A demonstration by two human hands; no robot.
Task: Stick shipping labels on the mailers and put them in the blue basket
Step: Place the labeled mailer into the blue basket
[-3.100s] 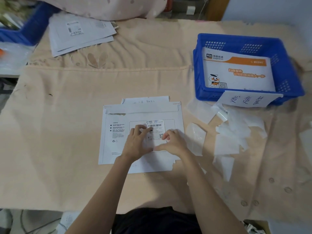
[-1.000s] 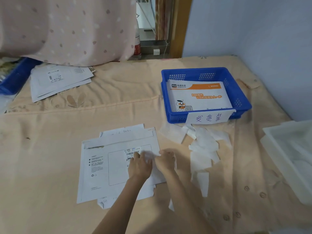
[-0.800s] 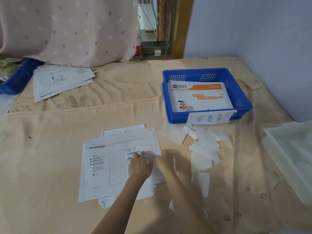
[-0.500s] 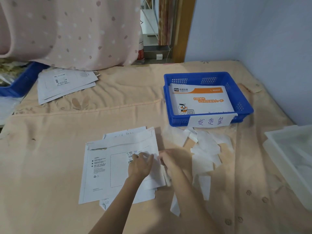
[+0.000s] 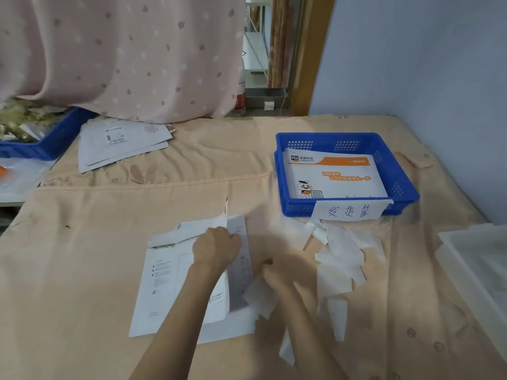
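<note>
A white mailer [image 5: 167,281] lies on the peach cloth in front of me, on top of other white sheets [image 5: 241,259]. My left hand [image 5: 216,248] grips its right edge and lifts that edge, so the mailer stands tilted up on its right side. My right hand [image 5: 282,275] is blurred, low beside the sheets' right edge, with nothing visible in its fingers. The blue basket [image 5: 279,182] stands at the back right with an orange-and-white mailer [image 5: 337,176] inside and a handwritten paper tag [image 5: 351,211] on its front.
Peeled white backing papers [image 5: 340,256] are scattered between the basket and my right hand. A stack of mailers [image 5: 120,141] lies at the back left beside another blue basket [image 5: 55,135]. A white tray [image 5: 477,259] sits at the right edge. A pink curtain [image 5: 123,50] hangs behind.
Both hands stopped pressing the label. My left hand took the mailer's right edge and raised it, and my right hand slid off to the right. The camera view tilted up.
</note>
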